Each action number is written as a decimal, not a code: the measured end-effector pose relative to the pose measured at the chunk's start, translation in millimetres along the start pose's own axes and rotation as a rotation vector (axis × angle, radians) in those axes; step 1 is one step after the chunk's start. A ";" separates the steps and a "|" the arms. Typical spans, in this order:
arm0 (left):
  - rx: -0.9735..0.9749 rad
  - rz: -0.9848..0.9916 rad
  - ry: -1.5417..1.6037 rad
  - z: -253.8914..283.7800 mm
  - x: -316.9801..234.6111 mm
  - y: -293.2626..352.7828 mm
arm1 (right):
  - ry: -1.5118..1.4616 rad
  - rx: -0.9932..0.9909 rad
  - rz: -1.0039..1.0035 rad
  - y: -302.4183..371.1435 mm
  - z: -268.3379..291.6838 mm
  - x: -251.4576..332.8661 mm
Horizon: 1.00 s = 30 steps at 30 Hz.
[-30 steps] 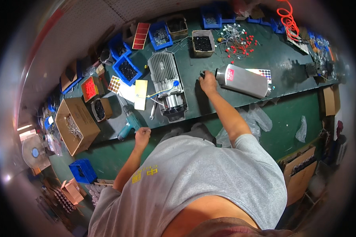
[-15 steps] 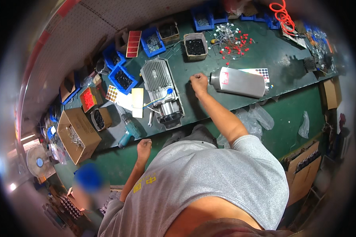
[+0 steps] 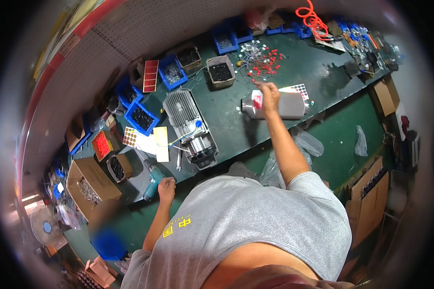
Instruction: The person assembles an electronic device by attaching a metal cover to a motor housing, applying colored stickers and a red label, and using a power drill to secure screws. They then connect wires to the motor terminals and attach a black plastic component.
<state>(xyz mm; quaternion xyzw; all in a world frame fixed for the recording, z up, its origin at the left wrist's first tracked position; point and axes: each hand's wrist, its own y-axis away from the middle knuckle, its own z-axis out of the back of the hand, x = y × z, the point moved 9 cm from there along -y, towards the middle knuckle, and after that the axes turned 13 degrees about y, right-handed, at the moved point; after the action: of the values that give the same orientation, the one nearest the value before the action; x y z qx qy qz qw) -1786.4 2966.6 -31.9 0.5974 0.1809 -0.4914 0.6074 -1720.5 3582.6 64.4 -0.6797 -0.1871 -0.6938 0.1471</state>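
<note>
My right hand (image 3: 270, 96) is over the left part of a silver metal housing (image 3: 294, 103), its fingers curled together near a red and white label (image 3: 258, 101). Whatever those fingers may hold is too small to see. My left hand (image 3: 167, 189) is loosely closed at the near edge of the bench, beside a teal power drill (image 3: 153, 179). No object shows in it. Between my hands lies a finned grey metal unit (image 3: 182, 110) with a black fan wheel (image 3: 202, 155) and a blue round part (image 3: 198, 124) wired to it. A wrench (image 3: 179, 161) rests alongside.
Blue bins (image 3: 172, 72) of small parts line the back of the bench. A box of black parts (image 3: 221, 72) and red-capped wires (image 3: 265, 62) lie behind the housing. Cardboard box (image 3: 91, 188) at left, coiled red hose (image 3: 313, 21) at far right, plastic bags (image 3: 308, 142) below the edge.
My right hand has moved right, from the bench beside the silver housing to over its labelled end. My left hand has come closer to the drill. The whole view has shifted a little.
</note>
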 end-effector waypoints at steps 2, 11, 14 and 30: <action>0.035 0.023 -0.027 3.3 7.3 -9.1 | 0.034 -0.006 0.051 -18.8 27.0 7.6; 0.019 0.046 -0.074 14.1 2.4 -33.0 | 0.716 -0.127 0.123 -122.0 61.9 -30.3; -0.096 0.037 -0.106 22.2 9.4 -17.6 | 1.152 0.219 -0.065 -145.8 9.0 -57.8; -0.156 0.057 -0.208 -75.0 13.9 72.1 | 1.184 0.336 0.257 -232.7 -56.1 -49.6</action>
<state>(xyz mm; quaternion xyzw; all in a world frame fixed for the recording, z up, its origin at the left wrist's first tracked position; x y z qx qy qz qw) -1693.9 3014.8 -20.2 0.4992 0.1373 -0.5176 0.6812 -1875.4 3760.7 0.6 -0.1648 -0.0970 -0.8905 0.4128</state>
